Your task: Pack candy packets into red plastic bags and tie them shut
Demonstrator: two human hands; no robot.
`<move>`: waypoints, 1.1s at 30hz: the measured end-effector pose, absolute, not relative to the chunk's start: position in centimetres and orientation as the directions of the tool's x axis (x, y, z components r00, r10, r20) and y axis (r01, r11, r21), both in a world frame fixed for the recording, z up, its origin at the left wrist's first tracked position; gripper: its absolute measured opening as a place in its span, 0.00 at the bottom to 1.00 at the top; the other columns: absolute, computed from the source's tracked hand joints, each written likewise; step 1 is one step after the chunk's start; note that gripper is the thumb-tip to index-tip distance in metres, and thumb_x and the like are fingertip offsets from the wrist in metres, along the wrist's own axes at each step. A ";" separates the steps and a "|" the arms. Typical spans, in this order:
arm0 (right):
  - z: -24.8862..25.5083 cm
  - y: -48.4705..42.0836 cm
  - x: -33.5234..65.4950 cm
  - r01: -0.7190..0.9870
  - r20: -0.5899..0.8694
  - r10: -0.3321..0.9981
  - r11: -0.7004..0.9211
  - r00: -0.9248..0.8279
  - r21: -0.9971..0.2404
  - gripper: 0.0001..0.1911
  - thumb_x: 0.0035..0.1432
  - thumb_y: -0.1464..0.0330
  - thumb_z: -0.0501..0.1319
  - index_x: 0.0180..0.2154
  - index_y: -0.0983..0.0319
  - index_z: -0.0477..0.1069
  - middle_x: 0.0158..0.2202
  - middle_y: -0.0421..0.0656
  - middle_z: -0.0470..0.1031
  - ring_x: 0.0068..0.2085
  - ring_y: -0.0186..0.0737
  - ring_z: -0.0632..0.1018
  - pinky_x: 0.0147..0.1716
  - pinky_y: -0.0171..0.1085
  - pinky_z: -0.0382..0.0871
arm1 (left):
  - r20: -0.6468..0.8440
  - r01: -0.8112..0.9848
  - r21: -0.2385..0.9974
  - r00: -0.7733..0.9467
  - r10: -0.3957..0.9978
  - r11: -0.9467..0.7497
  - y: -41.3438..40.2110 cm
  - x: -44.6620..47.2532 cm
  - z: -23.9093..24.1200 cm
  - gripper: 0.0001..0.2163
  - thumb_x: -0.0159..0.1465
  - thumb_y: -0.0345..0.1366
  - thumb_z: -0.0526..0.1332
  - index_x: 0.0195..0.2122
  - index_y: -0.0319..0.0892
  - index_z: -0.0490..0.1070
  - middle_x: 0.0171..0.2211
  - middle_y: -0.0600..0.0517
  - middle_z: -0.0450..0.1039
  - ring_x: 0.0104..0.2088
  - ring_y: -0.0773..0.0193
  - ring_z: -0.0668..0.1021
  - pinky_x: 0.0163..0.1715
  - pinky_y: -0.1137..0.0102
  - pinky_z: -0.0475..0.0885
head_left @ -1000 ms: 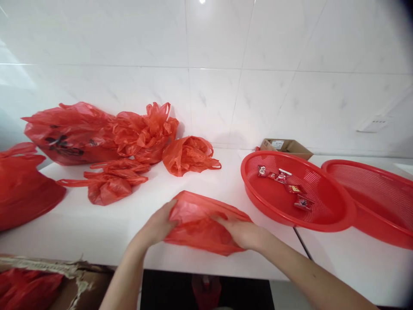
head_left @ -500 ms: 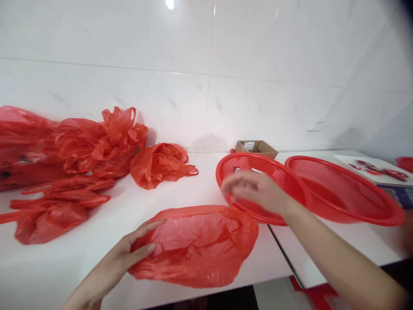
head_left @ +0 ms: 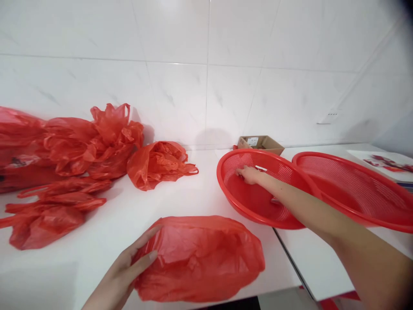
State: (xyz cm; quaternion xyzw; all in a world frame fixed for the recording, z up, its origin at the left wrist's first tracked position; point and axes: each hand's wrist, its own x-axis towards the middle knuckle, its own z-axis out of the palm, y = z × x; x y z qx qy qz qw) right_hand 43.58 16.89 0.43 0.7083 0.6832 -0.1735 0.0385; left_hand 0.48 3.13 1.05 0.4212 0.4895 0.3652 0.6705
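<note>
In the head view, my left hand [head_left: 130, 269] grips the left rim of a red plastic bag [head_left: 206, 262], thumb inside and fingers along the outside. The bag's mouth gapes toward me, and no contents show in it. My right hand [head_left: 248, 174] reaches down into a red mesh basket [head_left: 232, 199], near its far left wall. Its fingers curl together at the tips; anything between them is hidden. Under my right forearm, a small shiny packet [head_left: 275, 200] lies on the basket floor, partly covered.
A second red basket [head_left: 364, 193] stands to the right, against the first. Behind them is an open cardboard box [head_left: 274, 146]. Bunched red bags [head_left: 93, 146] fill the left, with another crumpled bag [head_left: 158, 163] nearer the middle. A printed sheet [head_left: 387, 161] lies far right. A table seam [head_left: 292, 258] runs beneath.
My right hand has gone from above the basket's near left rim down inside to its far left wall. The bag's mouth has opened wider, my left hand still on it. The view has shifted slightly.
</note>
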 end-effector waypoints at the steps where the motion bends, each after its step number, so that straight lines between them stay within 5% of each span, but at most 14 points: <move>1: 0.4 17.0 43.6 0.978 -0.299 0.954 -0.058 -0.004 -0.199 0.16 0.65 0.62 0.58 0.51 0.63 0.68 0.50 0.47 0.70 0.46 0.41 0.74 0.45 0.45 0.72 | -0.356 -0.092 0.918 0.237 0.904 0.386 3.3 0.7 1.0 0.30 0.54 0.45 0.69 0.58 0.47 0.69 0.61 0.46 0.67 0.61 0.42 0.66 0.59 0.53 0.65; 8: 6.2 15.6 42.7 0.840 -0.179 0.967 0.056 -0.180 -0.540 0.09 0.59 0.72 0.57 0.42 0.59 0.61 0.41 0.41 0.71 0.38 0.34 0.75 0.37 0.34 0.71 | -0.343 -0.046 0.927 0.294 0.892 0.372 4.3 1.3 -0.4 0.33 0.57 0.46 0.67 0.63 0.48 0.62 0.63 0.46 0.63 0.61 0.43 0.67 0.59 0.55 0.65; 12: 9.5 11.8 37.4 0.439 -0.078 0.907 0.124 -0.414 -0.890 0.13 0.57 0.69 0.59 0.42 0.56 0.57 0.42 0.39 0.71 0.39 0.36 0.77 0.40 0.38 0.74 | -0.286 0.010 0.955 0.302 0.909 0.297 4.6 2.0 -1.0 0.32 0.59 0.45 0.65 0.64 0.49 0.60 0.66 0.48 0.57 0.64 0.47 0.63 0.61 0.58 0.63; 14: 9.4 9.1 33.8 0.269 -0.081 0.848 0.075 -0.524 -0.960 0.13 0.56 0.69 0.60 0.41 0.56 0.58 0.42 0.40 0.71 0.40 0.37 0.77 0.40 0.39 0.75 | -0.254 0.037 0.966 0.321 0.913 0.256 4.6 2.4 -1.1 0.32 0.61 0.44 0.63 0.65 0.48 0.57 0.68 0.49 0.52 0.66 0.48 0.59 0.62 0.58 0.60; 22: 4.7 3.2 27.4 0.519 -0.106 0.829 0.239 -0.550 -0.821 0.15 0.63 0.72 0.51 0.44 0.48 0.69 0.44 0.39 0.74 0.45 0.42 0.75 0.48 0.44 0.71 | -0.217 0.187 0.969 0.332 0.918 0.161 3.5 2.3 -1.7 0.34 0.62 0.44 0.62 0.68 0.46 0.51 0.69 0.49 0.48 0.68 0.52 0.54 0.65 0.60 0.54; 29: 2.9 2.2 27.9 0.638 -0.130 0.861 0.255 -0.492 -0.726 0.23 0.61 0.70 0.56 0.57 0.50 0.66 0.57 0.40 0.71 0.55 0.49 0.73 0.55 0.49 0.66 | -0.103 0.384 0.921 0.395 0.913 -0.062 2.2 1.9 -1.1 0.29 0.63 0.42 0.60 0.65 0.49 0.57 0.68 0.52 0.53 0.68 0.54 0.54 0.66 0.60 0.48; 33: 5.5 0.9 28.9 0.685 0.012 0.941 0.256 -0.340 -0.682 0.14 0.64 0.67 0.54 0.49 0.52 0.72 0.50 0.40 0.76 0.51 0.47 0.76 0.50 0.47 0.70 | -0.097 0.419 0.903 0.419 0.903 -0.098 1.7 1.3 -1.1 0.25 0.64 0.41 0.59 0.63 0.55 0.61 0.67 0.54 0.53 0.68 0.53 0.53 0.66 0.56 0.45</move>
